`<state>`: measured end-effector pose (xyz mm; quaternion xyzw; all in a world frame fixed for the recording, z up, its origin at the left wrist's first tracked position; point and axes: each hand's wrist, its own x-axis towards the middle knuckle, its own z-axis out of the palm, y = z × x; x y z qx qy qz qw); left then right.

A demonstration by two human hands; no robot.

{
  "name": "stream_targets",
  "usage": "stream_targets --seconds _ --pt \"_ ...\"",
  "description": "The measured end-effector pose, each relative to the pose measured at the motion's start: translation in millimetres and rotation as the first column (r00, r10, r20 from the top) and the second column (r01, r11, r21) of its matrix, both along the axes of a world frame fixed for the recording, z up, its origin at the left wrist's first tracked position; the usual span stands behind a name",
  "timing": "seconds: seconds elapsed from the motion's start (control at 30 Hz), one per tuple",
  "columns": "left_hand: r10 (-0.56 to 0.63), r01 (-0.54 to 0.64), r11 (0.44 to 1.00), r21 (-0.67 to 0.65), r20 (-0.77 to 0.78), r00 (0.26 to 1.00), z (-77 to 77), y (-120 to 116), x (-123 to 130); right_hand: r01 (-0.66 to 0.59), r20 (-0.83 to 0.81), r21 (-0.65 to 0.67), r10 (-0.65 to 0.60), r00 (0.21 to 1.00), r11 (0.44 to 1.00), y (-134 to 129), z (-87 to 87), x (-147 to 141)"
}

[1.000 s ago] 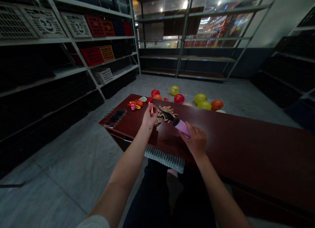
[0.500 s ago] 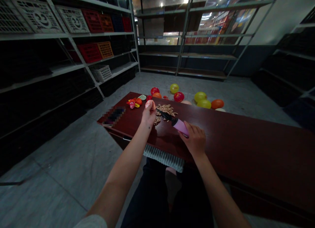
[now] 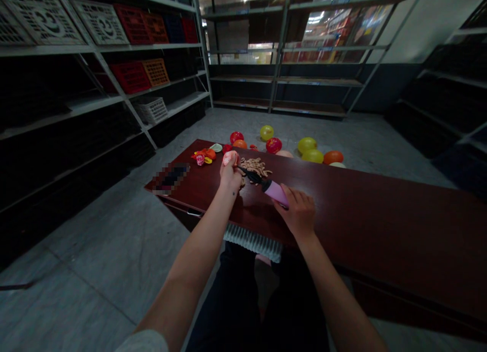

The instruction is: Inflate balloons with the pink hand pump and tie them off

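My left hand (image 3: 231, 175) pinches a small pink-red balloon (image 3: 229, 158) at the black nozzle end of a hand pump. Wrapped round the pink barrel of the balloon pump (image 3: 276, 192) is my right hand (image 3: 299, 210). The pump slants up and left toward the balloon, above the dark red table (image 3: 342, 215). Beyond it lies a heap of tan, curled strips (image 3: 255, 167), partly hidden by the pump and my left hand. Uninflated balloons (image 3: 204, 156) in red, orange, yellow and pink sit together at the table's far left.
Inflated balloons, such as a yellow one (image 3: 307, 145) and a red one (image 3: 273, 145), lie on the floor past the table. A blurred-out dark object (image 3: 171, 178) rests near the left edge. Shelves (image 3: 182, 98) with crates stand left and behind.
The balloon in my left hand looks larger and rounder. Both hands keep their holds, and the whole view has shifted slightly.
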<state>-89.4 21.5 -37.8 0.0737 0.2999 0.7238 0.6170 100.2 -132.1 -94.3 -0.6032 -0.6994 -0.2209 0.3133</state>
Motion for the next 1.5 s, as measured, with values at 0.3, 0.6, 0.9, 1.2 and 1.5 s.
stream_targets --seconds 0.3,0.6,0.9,1.2,1.5 --pt "-0.005 0.002 0.999 -0.046 -0.059 0.998 -1.8 3 1 -0.004 0.025 0.005 0.004 1.000 1.000 0 2.7 -1" --pt "0.041 -0.044 0.994 0.097 0.030 0.999 4.9 -22 14 0.048 0.023 0.074 -0.049 0.999 0.996 0 4.8 0" --pt "0.067 -0.063 0.969 0.238 -0.011 0.998 11.3 -45 28 0.077 -0.064 -0.099 -0.083 0.994 0.992 -4 14.7 -4" --pt "-0.089 0.087 0.995 0.049 0.031 0.996 -2.5 -47 16 -0.111 -0.385 -0.427 -0.070 0.920 0.897 -23 46.2 -27" --pt "-0.382 0.373 0.870 -0.323 0.036 0.923 -0.2 -60 31 -0.123 -0.478 -0.437 -0.115 0.871 0.891 -27 46.5 -32"
